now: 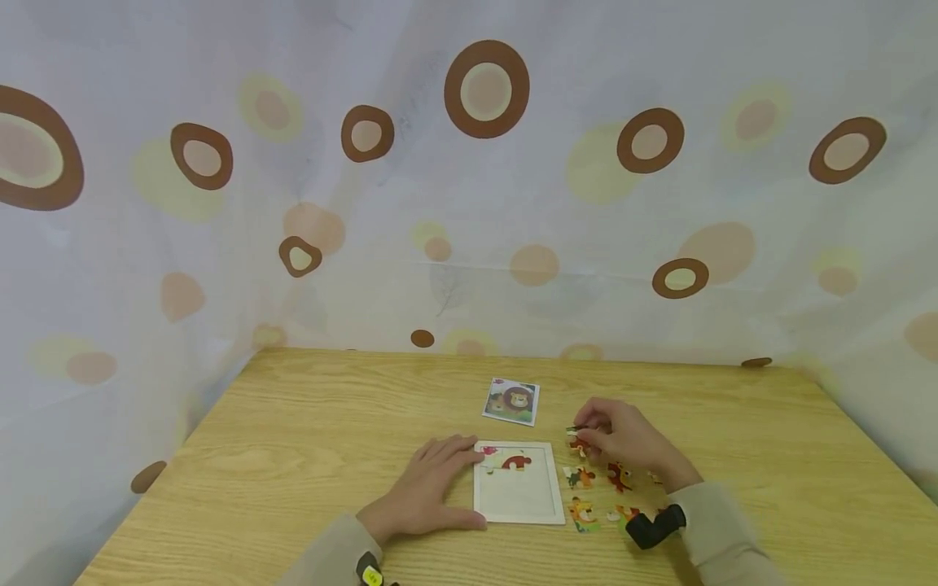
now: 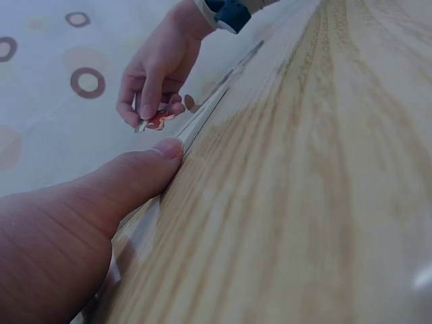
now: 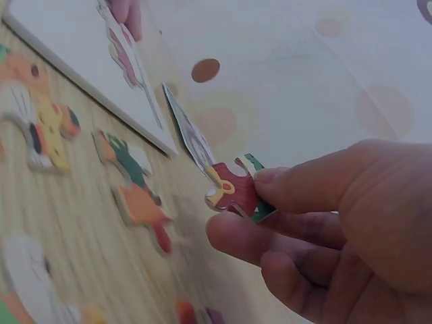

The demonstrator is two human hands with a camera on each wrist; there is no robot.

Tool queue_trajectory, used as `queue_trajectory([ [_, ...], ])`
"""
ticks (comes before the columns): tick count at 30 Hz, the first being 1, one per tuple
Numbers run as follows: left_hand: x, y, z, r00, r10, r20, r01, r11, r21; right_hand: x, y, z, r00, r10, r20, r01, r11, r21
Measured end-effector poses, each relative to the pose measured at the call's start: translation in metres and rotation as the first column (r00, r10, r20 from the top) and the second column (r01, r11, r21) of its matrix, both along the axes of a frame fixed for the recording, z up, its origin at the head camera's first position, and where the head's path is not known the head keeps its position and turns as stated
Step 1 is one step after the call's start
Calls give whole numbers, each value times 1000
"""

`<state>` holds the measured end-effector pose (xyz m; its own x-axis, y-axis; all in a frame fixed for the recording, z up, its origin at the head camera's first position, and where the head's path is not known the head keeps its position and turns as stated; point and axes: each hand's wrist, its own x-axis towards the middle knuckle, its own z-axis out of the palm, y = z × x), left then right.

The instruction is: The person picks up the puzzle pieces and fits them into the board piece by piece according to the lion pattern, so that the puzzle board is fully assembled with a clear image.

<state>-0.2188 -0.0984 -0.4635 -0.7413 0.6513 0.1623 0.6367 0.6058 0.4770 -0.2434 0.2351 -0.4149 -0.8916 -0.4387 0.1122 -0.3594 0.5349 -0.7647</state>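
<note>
My right hand (image 1: 623, 439) pinches a puzzle piece (image 3: 233, 189) between thumb and fingers, red and green with a yellow part showing in the right wrist view. It hangs just off the upper right corner of a white puzzle tray (image 1: 519, 509). My left hand (image 1: 428, 488) lies with extended fingers along the tray's left side, its thumb (image 2: 152, 165) touching the edge. Inside the tray, joined pieces (image 1: 515, 462) fill part of the top, with a pink patch at the corner and a red one beside it.
Several loose pieces lie right of the tray, among them an orange and green one (image 1: 579, 478), a red-brown one (image 1: 619, 477) and a yellow one (image 1: 583, 513). Behind the tray lies a lion picture card (image 1: 511, 401). A patterned curtain (image 1: 484, 203) stands along the wooden table's (image 1: 308, 439) back.
</note>
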Motion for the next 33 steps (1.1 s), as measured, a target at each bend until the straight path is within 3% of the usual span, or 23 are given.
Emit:
queue_trajectory([
  [5, 0, 0, 0, 1000, 1, 3, -1, 1000, -2, 2, -15, -6, 999, 13, -38, -15, 999, -50],
  [11, 1, 0, 0, 1000, 7, 4, -7, 1000, -2, 4, -30, -14, 999, 24, 40, -21, 997, -74],
  [16, 1, 0, 1, 1000, 7, -8, -7, 1000, -4, 7, -39, -16, 999, 12, 43, -10, 998, -59],
  [25, 2, 1, 0, 1000, 9, 14, -9, 1000, -12, 10, -50, -27, 994, -45, -98, 48, 998, 28],
  [33, 1, 1, 1, 1000, 15, -1, -15, 1000, -17, 12, -61, -24, 978, -97, -184, 120, 985, 122],
])
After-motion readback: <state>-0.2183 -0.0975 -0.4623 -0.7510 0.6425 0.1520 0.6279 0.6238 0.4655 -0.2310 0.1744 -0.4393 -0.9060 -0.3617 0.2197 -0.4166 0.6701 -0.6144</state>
